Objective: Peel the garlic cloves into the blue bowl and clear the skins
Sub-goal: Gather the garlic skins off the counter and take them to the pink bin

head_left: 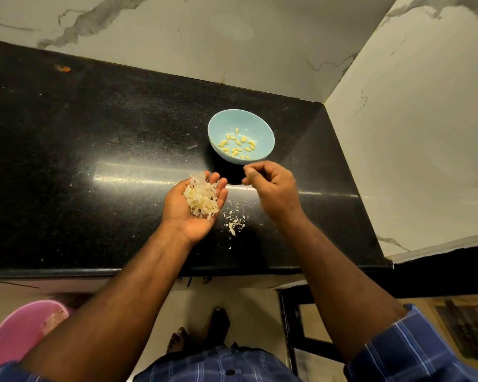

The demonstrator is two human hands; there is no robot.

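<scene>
The blue bowl (240,121) stands on the black counter (94,139) with several peeled garlic cloves (238,146) inside. My left hand (188,213) lies palm up over the counter, cupped under a heap of pale garlic skins (202,198). My right hand (273,188) hovers just right of it and below the bowl, palm down, fingers curled with thumb and fingertips together; whether a scrap sits between them cannot be seen. A few small skin scraps (233,226) lie on the counter between my wrists.
Marble-patterned walls (398,119) close the counter at the back and right. A pink bin (17,334) holding some skins stands on the floor at lower left, below the counter's front edge (66,271). My feet (199,334) show beneath.
</scene>
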